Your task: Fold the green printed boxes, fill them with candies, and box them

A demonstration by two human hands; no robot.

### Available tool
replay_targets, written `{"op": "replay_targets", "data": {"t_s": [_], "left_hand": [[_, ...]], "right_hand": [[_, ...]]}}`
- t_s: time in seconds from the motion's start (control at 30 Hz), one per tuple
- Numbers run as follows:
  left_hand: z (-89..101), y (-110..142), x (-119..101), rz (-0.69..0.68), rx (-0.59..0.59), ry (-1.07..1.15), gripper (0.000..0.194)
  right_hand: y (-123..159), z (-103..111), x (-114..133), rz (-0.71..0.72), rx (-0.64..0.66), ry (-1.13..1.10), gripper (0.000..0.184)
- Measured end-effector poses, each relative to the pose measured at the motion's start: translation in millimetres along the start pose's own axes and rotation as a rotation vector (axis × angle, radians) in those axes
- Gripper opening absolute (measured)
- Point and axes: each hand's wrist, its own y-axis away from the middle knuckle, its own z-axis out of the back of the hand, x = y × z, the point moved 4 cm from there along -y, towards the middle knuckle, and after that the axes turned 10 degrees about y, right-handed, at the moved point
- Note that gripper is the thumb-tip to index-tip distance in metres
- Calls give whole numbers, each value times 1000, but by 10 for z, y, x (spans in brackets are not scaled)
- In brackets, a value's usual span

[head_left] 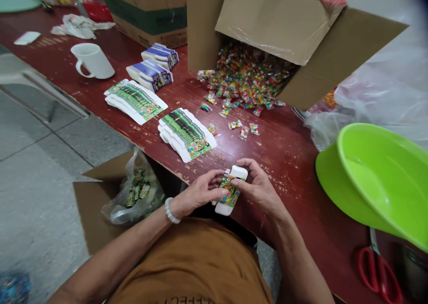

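Observation:
Both my hands hold a small printed carton (pixel 230 192) at the near edge of the dark red table (pixel 287 161). My left hand (pixel 199 195) grips its left side with curled fingers; a white bead bracelet is on that wrist. My right hand (pixel 257 186) pinches the carton's white top flap. Two stacks of flat printed cartons (pixel 187 134) (pixel 135 101) lie just beyond my hands. Loose wrapped candies (pixel 242 130) are scattered between the stacks and a tipped cardboard box (pixel 267 32) that spills many more candies (pixel 249 76).
Two green basins (pixel 377 179) sit at the right, red scissors (pixel 379 268) near them. A white mug (pixel 92 61), blue-white packs (pixel 155 67) and another carton (pixel 150 14) stand at the back left. On the floor an open box holds a bag of filled packs (pixel 137 192).

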Motion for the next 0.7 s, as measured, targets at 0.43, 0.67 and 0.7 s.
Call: {"op": "replay_targets", "data": {"t_s": [0.43, 0.67, 0.7], "left_hand": [[75, 193, -148, 120, 98, -8, 25], [40, 246, -96, 201, 67, 85, 45], [38, 259, -77, 222, 74, 104, 48]], "right_hand": [[-78, -299, 450, 557, -20, 780, 19], [-2, -287, 491, 441, 156, 642, 8], [28, -288, 498, 445, 159, 663, 10]]}}
